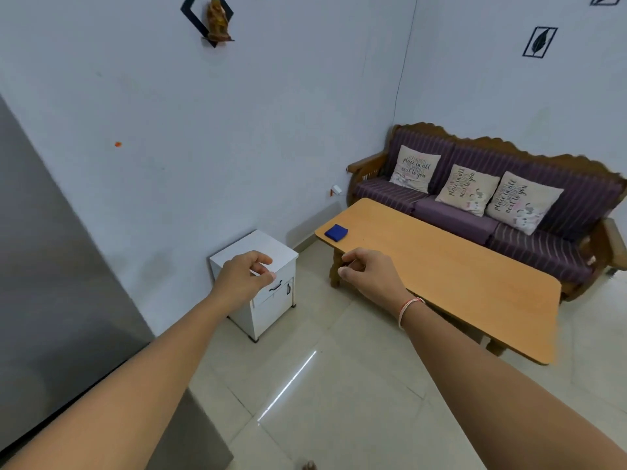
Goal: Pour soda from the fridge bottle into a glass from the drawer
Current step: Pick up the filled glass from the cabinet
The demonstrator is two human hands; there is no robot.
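A small white cabinet (pixel 271 308) with a drawer and a dark handle (pixel 276 286) stands on the floor against the wall. The grey fridge (pixel 44 300) fills the left edge, its door closed. My left hand (pixel 242 278) is stretched out in the air in front of the cabinet top, fingers loosely curled, holding nothing. My right hand (pixel 368 271) hangs in front of the near end of the wooden table (pixel 441 273), fingers also loosely curled and empty. No bottle or glass is in view.
A folded blue cloth (pixel 336 232) lies on the table's far left end. A purple sofa (pixel 475 212) with three cushions stands behind the table. Pale tiled floor (pixel 322 385) spreads between me, the cabinet and the table.
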